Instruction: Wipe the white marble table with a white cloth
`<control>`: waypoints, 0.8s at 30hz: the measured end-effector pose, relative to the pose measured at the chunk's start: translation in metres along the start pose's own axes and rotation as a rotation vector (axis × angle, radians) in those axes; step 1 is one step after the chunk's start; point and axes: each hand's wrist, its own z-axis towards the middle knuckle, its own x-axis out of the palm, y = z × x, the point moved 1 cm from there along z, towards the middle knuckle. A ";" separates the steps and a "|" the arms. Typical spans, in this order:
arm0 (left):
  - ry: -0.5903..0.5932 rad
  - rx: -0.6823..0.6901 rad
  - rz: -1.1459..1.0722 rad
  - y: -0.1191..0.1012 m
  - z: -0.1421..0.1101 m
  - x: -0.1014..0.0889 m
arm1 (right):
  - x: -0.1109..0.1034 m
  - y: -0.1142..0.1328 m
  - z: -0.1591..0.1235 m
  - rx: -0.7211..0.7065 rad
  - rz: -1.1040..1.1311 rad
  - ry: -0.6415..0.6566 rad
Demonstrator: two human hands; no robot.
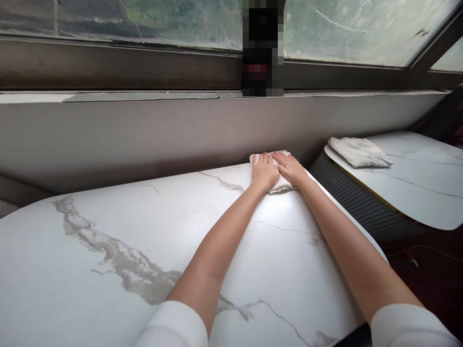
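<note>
A folded white cloth (284, 187) lies at the far right corner of the white marble-patterned table (144, 217). My left hand (265, 171) presses flat on its left part, fingers stretched forward. Beside it, my right hand (290, 168) rests flat on the cloth's right part, its fingers also straight and pointing forward and left. The two hands touch or nearly touch at the thumbs. Both palms are hidden, as is the cloth under them.
A second marble-patterned table (427, 164) with a dark ribbed side stands to the right, bearing another white cloth (360, 152). Behind the near table run a low grey wall (144, 130) and windows (343, 29). A thin cable (430, 247) lies on the dark floor at right.
</note>
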 end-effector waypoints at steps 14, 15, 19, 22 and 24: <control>0.059 0.153 0.004 -0.045 -0.161 -0.042 | -0.032 0.071 -0.165 -0.104 -0.004 -0.014; 0.068 0.174 0.001 -0.049 -0.178 -0.047 | -0.037 0.081 -0.182 -0.111 -0.004 -0.020; 0.114 0.245 -0.010 -0.052 -0.239 -0.067 | -0.052 0.125 -0.238 -0.132 -0.012 -0.047; 0.147 0.295 -0.032 -0.046 -0.269 -0.081 | -0.056 0.149 -0.262 -0.144 -0.020 -0.071; 0.167 0.322 -0.053 -0.040 -0.279 -0.087 | -0.056 0.159 -0.269 -0.141 -0.026 -0.077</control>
